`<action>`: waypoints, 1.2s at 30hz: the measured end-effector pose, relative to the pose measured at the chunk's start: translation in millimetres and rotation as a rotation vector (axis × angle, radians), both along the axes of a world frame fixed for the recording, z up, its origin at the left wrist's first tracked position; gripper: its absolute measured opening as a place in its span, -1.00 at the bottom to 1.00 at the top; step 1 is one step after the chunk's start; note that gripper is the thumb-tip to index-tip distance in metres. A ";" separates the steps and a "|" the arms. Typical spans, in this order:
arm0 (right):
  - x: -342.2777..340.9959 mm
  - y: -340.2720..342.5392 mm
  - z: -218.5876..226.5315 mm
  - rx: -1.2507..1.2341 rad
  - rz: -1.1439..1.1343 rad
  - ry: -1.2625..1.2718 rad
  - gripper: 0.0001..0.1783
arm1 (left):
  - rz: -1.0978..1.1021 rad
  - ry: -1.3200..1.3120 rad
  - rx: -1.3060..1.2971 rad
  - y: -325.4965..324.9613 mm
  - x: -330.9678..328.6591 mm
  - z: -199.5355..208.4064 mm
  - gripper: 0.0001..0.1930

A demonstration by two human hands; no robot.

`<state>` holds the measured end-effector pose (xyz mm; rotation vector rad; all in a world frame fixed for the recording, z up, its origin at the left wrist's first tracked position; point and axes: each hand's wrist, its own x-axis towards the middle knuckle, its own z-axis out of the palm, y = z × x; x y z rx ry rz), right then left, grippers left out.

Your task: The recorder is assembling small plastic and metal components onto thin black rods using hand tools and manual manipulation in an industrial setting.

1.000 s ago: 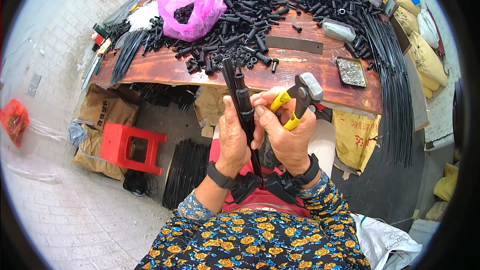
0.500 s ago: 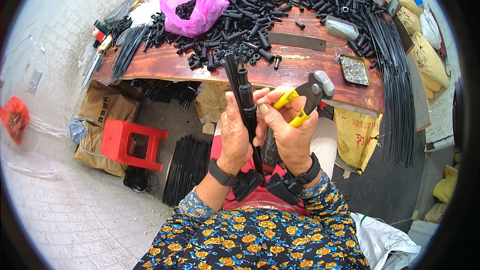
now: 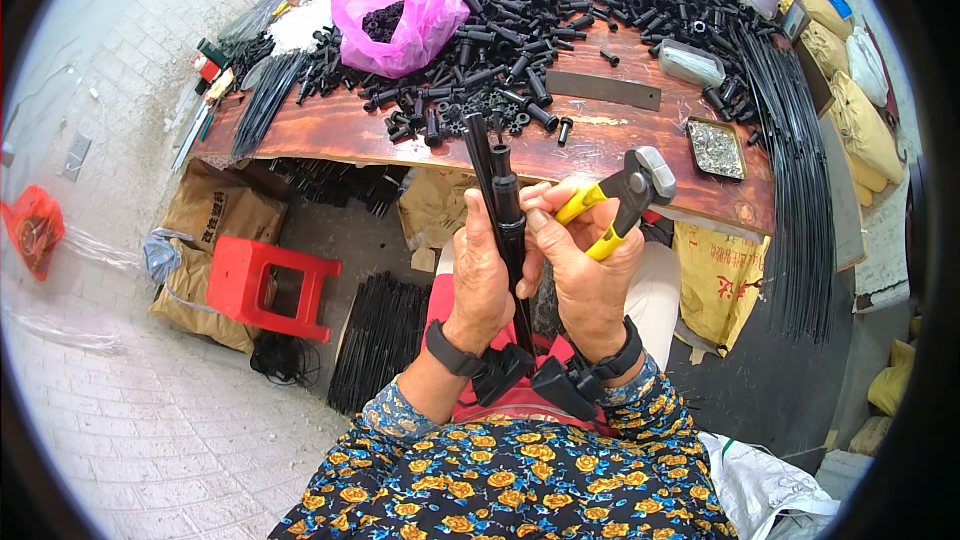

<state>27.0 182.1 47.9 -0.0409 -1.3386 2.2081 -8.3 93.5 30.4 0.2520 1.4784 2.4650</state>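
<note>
My left hand (image 3: 482, 285) is closed around a bundle of thin black rods (image 3: 480, 155), which stands nearly upright in front of my lap. A black tubular fitting (image 3: 507, 202) with a stepped, narrower top sits against the rods in the same grip. My right hand (image 3: 590, 285) holds end-cutting pincers (image 3: 638, 185) by their yellow handles, the metal jaws pointing up and to the right. Thumb and fingertips of this hand pinch together right beside the fitting. Whatever small thing lies between them, if any, is hidden.
Across the wooden table (image 3: 690, 190) lie heaped black tubular fittings (image 3: 500, 50), a pink plastic bag (image 3: 400, 50), a flat metal bar (image 3: 603, 90) and a small tin (image 3: 716, 147) of metal bits. Long black rods (image 3: 800, 190) hang over the right edge. A red stool (image 3: 235, 280) stands at left.
The whole view has shifted slightly, so table and stool appear a little farther right. Both hands keep the same grips, with the right fingertips still beside the fitting.
</note>
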 end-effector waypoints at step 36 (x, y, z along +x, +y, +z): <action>-11.8 37.3 -10.9 0.777 -0.181 0.381 -0.72 | -0.195 -0.073 0.099 -6.0 -4.3 -10.8 -0.12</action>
